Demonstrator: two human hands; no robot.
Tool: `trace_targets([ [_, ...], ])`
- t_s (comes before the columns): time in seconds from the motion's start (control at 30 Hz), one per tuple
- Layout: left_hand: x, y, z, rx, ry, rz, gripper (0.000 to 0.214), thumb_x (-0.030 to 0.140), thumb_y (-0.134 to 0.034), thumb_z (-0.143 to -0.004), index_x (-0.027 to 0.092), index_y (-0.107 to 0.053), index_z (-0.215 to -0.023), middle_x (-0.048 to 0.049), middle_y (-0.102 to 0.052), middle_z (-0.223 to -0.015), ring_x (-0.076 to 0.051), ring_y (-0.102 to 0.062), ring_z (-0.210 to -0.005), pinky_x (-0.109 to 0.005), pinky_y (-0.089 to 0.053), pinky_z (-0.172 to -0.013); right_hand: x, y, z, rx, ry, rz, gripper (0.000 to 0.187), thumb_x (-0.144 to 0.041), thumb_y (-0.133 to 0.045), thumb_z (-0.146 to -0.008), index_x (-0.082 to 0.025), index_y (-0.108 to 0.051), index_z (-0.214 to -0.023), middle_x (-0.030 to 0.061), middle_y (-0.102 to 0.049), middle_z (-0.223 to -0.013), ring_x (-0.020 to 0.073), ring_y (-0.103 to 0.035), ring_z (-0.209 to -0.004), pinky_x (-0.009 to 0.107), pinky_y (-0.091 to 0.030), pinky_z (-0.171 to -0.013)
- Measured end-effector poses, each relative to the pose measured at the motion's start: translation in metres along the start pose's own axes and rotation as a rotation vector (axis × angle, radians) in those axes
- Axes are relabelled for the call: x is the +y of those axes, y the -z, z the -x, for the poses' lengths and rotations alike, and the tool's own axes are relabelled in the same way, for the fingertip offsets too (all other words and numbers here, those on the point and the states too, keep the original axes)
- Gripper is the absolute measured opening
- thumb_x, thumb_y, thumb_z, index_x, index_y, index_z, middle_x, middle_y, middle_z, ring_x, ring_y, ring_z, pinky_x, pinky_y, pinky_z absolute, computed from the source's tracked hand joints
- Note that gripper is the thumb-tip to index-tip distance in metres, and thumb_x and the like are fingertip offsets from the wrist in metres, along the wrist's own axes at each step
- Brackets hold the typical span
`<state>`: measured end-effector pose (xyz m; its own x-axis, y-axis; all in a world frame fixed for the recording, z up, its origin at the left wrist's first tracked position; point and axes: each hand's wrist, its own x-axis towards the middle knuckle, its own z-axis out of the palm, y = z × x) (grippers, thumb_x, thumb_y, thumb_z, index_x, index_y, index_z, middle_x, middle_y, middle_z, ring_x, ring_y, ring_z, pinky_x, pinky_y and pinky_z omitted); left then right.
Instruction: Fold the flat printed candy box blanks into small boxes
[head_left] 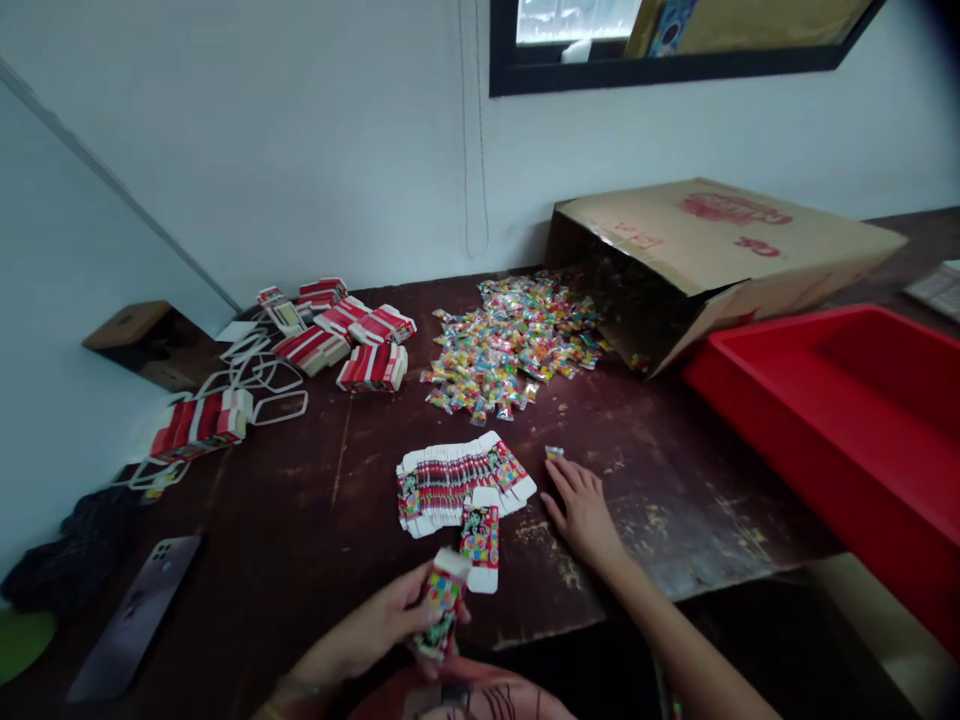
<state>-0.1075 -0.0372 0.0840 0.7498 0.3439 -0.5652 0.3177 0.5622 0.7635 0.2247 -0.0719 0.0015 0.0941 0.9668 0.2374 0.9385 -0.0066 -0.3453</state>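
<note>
My left hand [379,628] is closed round a small printed carton [442,601], held upright near the table's front edge. My right hand [581,505] lies flat on the dark wooden table [315,520], fingers stretched out toward a single wrapped candy [554,452] just beyond the fingertips. A fanned stack of flat printed cartons [457,480] lies left of that hand, with one flat carton [481,538] in front of it. A heap of colourful wrapped candies [514,340] spreads further back.
A tipped cardboard box [720,245] lies open at the back right. A red plastic bin [847,420] stands at the right. Bundles of red-and-white cartons [341,335] and white strap loops [262,385] sit back left. A phone [135,615] lies front left.
</note>
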Motion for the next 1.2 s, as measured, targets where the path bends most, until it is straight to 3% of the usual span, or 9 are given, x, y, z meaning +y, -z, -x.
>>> trace_targets([
  [0.13, -0.003, -0.023, -0.040, 0.020, -0.034, 0.158, 0.043, 0.037, -0.062, -0.083, 0.020, -0.048, -0.120, -0.0082, -0.064, -0.099, -0.021, -0.065, -0.086, -0.026, -0.054, -0.057, -0.036, 0.017, 0.102, -0.128, 0.100, -0.086, 0.071, -0.046, -0.061, -0.084, -0.021, -0.037, -0.146, 0.0144, -0.049, -0.141, 0.0350, -0.044, -0.125, 0.055, -0.034, -0.103],
  [0.27, -0.003, -0.042, -0.069, 0.043, -0.073, 0.159, 0.045, 0.038, -0.065, -0.081, 0.018, -0.049, -0.118, -0.0096, -0.064, -0.102, -0.021, -0.065, -0.086, -0.026, -0.056, -0.057, -0.065, 0.027, 0.150, -0.147, 0.123, -0.340, 0.041, -0.023, -0.049, -0.092, -0.031, -0.052, -0.133, 0.0086, -0.063, -0.123, 0.0274, -0.056, -0.111, 0.048, -0.045, -0.095],
  [0.47, -0.011, -0.063, -0.079, 0.058, -0.095, -0.004, 0.056, 0.038, -0.067, -0.078, 0.021, -0.049, -0.128, -0.0074, -0.059, -0.109, -0.017, -0.057, -0.085, -0.022, -0.053, -0.053, -0.084, 0.053, 0.096, 0.019, -0.322, -0.784, 0.021, -0.029, -0.054, -0.092, -0.023, -0.058, -0.112, 0.0067, -0.069, -0.099, 0.0205, -0.065, -0.089, 0.032, -0.053, -0.078],
  [0.63, -0.009, -0.071, -0.067, 0.004, -0.110, 0.013, 0.059, 0.040, -0.065, -0.079, 0.022, -0.047, -0.131, -0.0064, -0.060, -0.103, -0.017, -0.059, -0.084, -0.025, -0.054, -0.058, -0.081, 0.067, 0.036, 0.066, -0.130, -0.605, 0.013, -0.033, -0.059, -0.089, -0.023, -0.066, -0.086, 0.0064, -0.068, -0.094, 0.0235, -0.057, -0.094, 0.040, -0.044, -0.087],
  [0.77, -0.001, -0.066, -0.055, 0.102, -0.114, 0.059, 0.065, 0.043, -0.068, -0.077, 0.021, -0.045, -0.133, -0.0073, -0.062, -0.100, -0.020, -0.061, -0.083, -0.027, -0.053, -0.057, -0.089, 0.061, 0.034, -0.035, 0.001, -0.701, 0.020, -0.034, -0.053, -0.093, -0.026, -0.071, -0.087, 0.0060, -0.063, -0.119, 0.0265, -0.049, -0.113, 0.047, -0.035, -0.099],
  [0.9, 0.002, -0.064, -0.050, 0.147, -0.099, 0.142, 0.062, 0.063, -0.047, -0.084, 0.012, -0.059, -0.118, -0.0128, -0.066, -0.095, -0.023, -0.062, -0.082, -0.029, -0.051, -0.057, -0.097, 0.052, 0.048, -0.024, -0.366, -1.137, 0.023, -0.039, -0.056, -0.089, -0.023, -0.065, -0.103, 0.0080, -0.060, -0.116, 0.0200, -0.059, -0.091, 0.035, -0.050, -0.080],
  [1.0, 0.002, -0.066, -0.053, 0.113, -0.072, 0.150, 0.057, 0.058, -0.044, -0.086, 0.012, -0.061, -0.115, -0.0130, -0.067, -0.094, -0.024, -0.061, -0.085, -0.027, -0.049, -0.054, -0.099, 0.046, 0.051, -0.292, -0.571, -1.446, 0.035, -0.038, -0.068, -0.078, -0.023, -0.059, -0.108, 0.0020, -0.062, -0.095, 0.0107, -0.054, -0.060, 0.024, -0.048, -0.055],
  [1.07, 0.001, -0.067, -0.056, 0.115, -0.070, 0.096, 0.045, 0.046, -0.052, -0.083, 0.014, -0.063, -0.111, -0.0093, -0.066, -0.091, -0.021, -0.059, -0.083, -0.025, -0.047, -0.055, -0.099, 0.046, 0.049, -0.411, -0.543, -1.453, 0.034, -0.035, -0.070, -0.075, -0.022, -0.061, -0.105, 0.0001, -0.062, -0.089, 0.0099, -0.054, -0.059, 0.022, -0.047, -0.052],
  [1.2, 0.006, -0.067, -0.063, 0.153, -0.087, 0.030, 0.031, 0.031, -0.060, -0.073, 0.016, -0.067, -0.099, -0.0036, -0.063, -0.086, -0.015, -0.054, -0.077, -0.021, -0.044, -0.058, -0.098, 0.057, 0.045, -0.335, -0.177, -1.093, 0.021, -0.030, -0.063, -0.084, -0.022, -0.071, -0.101, 0.0051, -0.065, -0.098, 0.0173, -0.062, -0.087, 0.030, -0.052, -0.076],
])
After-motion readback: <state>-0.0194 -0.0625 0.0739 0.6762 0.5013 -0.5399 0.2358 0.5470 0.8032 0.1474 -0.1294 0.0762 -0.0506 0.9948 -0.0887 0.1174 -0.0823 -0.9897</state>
